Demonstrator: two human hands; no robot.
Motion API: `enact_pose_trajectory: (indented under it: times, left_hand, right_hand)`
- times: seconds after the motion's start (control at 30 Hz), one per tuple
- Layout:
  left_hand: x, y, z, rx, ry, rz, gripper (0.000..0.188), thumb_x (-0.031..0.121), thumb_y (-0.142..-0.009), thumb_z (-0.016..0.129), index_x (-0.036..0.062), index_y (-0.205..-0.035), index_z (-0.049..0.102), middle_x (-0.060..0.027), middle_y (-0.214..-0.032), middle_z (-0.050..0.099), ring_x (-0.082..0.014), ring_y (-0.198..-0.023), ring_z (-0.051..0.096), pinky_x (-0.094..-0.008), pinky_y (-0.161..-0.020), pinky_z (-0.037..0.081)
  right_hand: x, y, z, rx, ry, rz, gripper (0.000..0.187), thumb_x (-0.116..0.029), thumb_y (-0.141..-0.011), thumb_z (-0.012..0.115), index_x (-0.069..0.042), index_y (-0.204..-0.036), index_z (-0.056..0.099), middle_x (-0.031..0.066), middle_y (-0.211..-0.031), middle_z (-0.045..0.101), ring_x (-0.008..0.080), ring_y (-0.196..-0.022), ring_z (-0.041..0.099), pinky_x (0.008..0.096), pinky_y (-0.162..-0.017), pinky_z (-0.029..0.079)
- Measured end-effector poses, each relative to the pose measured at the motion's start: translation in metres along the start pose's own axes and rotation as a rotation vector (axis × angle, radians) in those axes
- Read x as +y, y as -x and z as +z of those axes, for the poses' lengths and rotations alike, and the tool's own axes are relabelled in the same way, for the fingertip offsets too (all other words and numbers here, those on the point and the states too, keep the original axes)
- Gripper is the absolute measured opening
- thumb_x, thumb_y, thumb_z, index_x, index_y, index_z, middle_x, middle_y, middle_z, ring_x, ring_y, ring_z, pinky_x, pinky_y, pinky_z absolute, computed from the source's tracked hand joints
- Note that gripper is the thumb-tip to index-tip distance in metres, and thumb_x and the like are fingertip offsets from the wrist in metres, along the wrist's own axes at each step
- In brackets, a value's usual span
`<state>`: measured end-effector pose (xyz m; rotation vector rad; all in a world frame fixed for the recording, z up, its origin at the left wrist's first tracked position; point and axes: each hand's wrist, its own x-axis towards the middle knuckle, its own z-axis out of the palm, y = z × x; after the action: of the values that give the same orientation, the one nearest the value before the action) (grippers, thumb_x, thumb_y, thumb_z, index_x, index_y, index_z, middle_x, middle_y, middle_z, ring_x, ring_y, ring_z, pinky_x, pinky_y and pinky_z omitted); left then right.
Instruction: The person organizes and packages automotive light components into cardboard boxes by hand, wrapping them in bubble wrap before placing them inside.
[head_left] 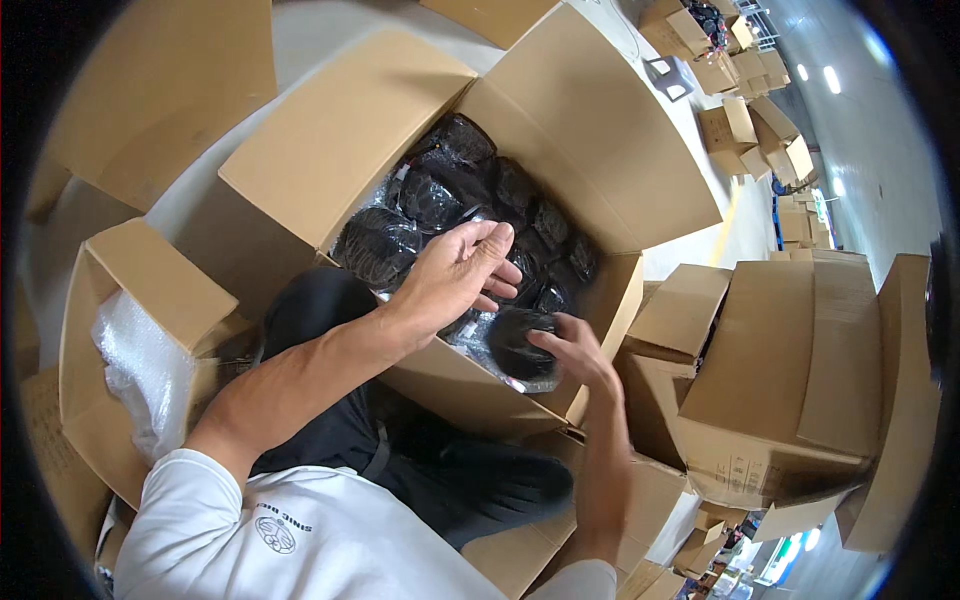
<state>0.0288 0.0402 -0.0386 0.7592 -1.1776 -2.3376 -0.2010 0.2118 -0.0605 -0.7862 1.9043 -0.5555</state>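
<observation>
In front of me stands a large cardboard box (pixel 420 375), its flaps folded outward, holding several black bundles (pixel 432 200) in shiny clear plastic. My right hand (pixel 580 350) grips a rounded black bundle (pixel 522 345) by its right side, over the near right corner of the box. What is inside the wrapping cannot be made out. Above the middle of the box, my left hand (pixel 465 268) is raised with its fingers apart and nothing in them. Clear plastic sheeting (pixel 470 340) shows beside the held bundle, along the near inside wall.
At my left, a smaller open box (pixel 80 350) contains bubble wrap (pixel 145 370). Larger cardboard boxes (pixel 750 360) crowd my right side. A grey and white step stool (pixel 672 78) sits on the floor beyond the box, and stacked cartons (pixel 735 130) stand farther off.
</observation>
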Motion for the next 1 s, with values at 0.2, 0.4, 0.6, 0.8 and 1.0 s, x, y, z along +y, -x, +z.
enact_pose_trajectory:
  times: [0.2,0.4,0.6,0.8,1.0]
  left_hand:
    - [-0.001,-0.003,-0.001,0.003,0.017,0.034,0.067,0.054,-0.104,0.045,-0.0014,-0.142,0.041,-0.0155,-0.102,0.068,-0.0204,-0.091,0.069,-0.0308,-0.075,0.057]
    - [0.003,-0.001,-0.005,-0.001,0.037,0.028,0.067,0.052,-0.104,0.045,-0.0027,-0.142,0.040,-0.0156,-0.102,0.068,-0.0203,-0.091,0.069,-0.0307,-0.075,0.057]
    - [0.007,0.000,-0.007,-0.038,0.043,0.043,0.064,0.051,-0.104,0.047,-0.0014,-0.139,0.042,-0.0151,-0.101,0.068,-0.0196,-0.091,0.069,-0.0303,-0.075,0.057]
    - [0.005,0.003,-0.010,-0.008,0.032,0.037,0.058,0.049,-0.105,0.048,0.0013,-0.139,0.044,-0.0139,-0.100,0.068,-0.0193,-0.091,0.069,-0.0300,-0.075,0.057]
    - [0.005,0.003,-0.002,0.016,-0.022,0.015,0.050,0.044,-0.106,0.047,0.0037,-0.134,0.049,-0.0120,-0.102,0.067,-0.0189,-0.091,0.069,-0.0294,-0.073,0.057]
  right_hand:
    - [0.089,-0.049,0.032,-0.079,-0.802,0.223,0.033,-0.023,-0.100,0.059,0.003,-0.120,0.060,0.0090,-0.110,0.068,0.0196,-0.093,0.066,0.0357,-0.083,0.054]
    - [0.102,-0.047,0.022,-0.039,-0.681,0.287,0.041,-0.026,-0.100,0.063,0.006,-0.125,0.057,0.0113,-0.114,0.067,0.0214,-0.101,0.064,0.0377,-0.091,0.052]
    - [0.101,-0.058,0.040,0.061,-0.228,0.132,0.093,-0.041,-0.085,0.081,0.014,-0.145,0.035,0.0238,-0.137,0.054,0.0282,-0.127,0.052,0.0363,-0.108,0.041]
    - [0.099,-0.040,0.066,0.172,0.209,-0.132,0.108,-0.045,-0.075,0.087,0.015,-0.145,0.032,0.0270,-0.138,0.053,0.0287,-0.130,0.050,0.0374,-0.109,0.040]
    - [0.093,-0.045,0.064,0.243,0.574,-0.131,0.108,-0.046,-0.068,0.089,0.011,-0.143,0.036,0.0317,-0.143,0.045,0.0438,-0.126,0.053,0.0433,-0.106,0.045]
